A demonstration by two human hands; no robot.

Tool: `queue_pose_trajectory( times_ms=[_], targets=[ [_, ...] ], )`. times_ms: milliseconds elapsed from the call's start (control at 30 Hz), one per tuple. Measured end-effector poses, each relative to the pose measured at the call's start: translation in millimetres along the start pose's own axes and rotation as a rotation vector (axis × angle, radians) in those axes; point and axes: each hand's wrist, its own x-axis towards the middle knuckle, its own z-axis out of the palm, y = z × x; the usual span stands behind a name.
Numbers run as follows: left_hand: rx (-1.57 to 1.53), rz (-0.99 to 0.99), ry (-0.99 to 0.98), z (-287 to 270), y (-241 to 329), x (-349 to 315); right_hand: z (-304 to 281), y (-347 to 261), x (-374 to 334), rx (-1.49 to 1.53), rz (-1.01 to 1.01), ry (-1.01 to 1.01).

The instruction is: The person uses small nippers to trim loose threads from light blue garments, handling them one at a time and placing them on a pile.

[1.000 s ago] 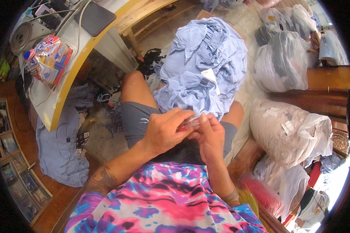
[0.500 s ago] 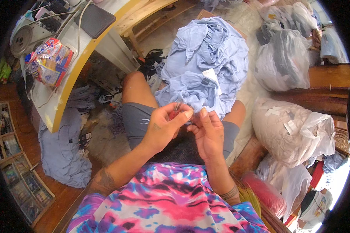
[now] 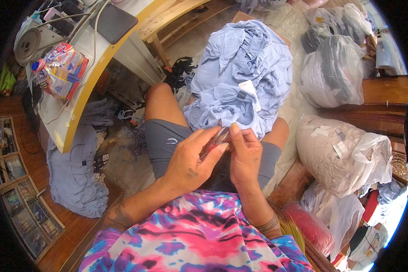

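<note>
Bags [image 3: 333, 72] are piled nearby. A red tool [image 3: 210, 148] is clamped in the left fingers [image 3: 214, 156]; whether blue cloth [image 3: 245, 59] is pinched by the right fingers [image 3: 238, 140] can't be told.

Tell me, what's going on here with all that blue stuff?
Someone is sitting by a heap of blue cloth with a white tag on it. The left hand holds a small red tool. The right hand is right beside it, at the heap's near edge; what its fingertips pinch is too small to tell. Stuffed plastic bags lie to the right.
</note>
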Motion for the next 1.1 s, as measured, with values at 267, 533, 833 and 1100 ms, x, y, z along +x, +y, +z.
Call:
queue_pose_trajectory(
  times_ms=[267, 533, 833, 1100],
  targets=[
    [-0.014, -0.043, 0.010, -1.4, -5.1, -1.1, 0.6, 5.6, -3.0, -0.060, 0.021, -0.001],
    [-0.097, -0.104, 0.011, -1.7, -9.4, -5.6, 3.1, 7.9, -2.6, -0.070, 0.006, -0.007],
    [-0.111, -0.096, 0.016, -2.3, -16.7, -8.0, 6.1, 9.8, -2.5, -0.089, 0.008, -0.008],
    [-0.119, -0.091, 0.024, -2.4, -20.7, -7.6, 6.1, 11.9, -2.1, -0.088, 0.007, -0.020]
  ],
)
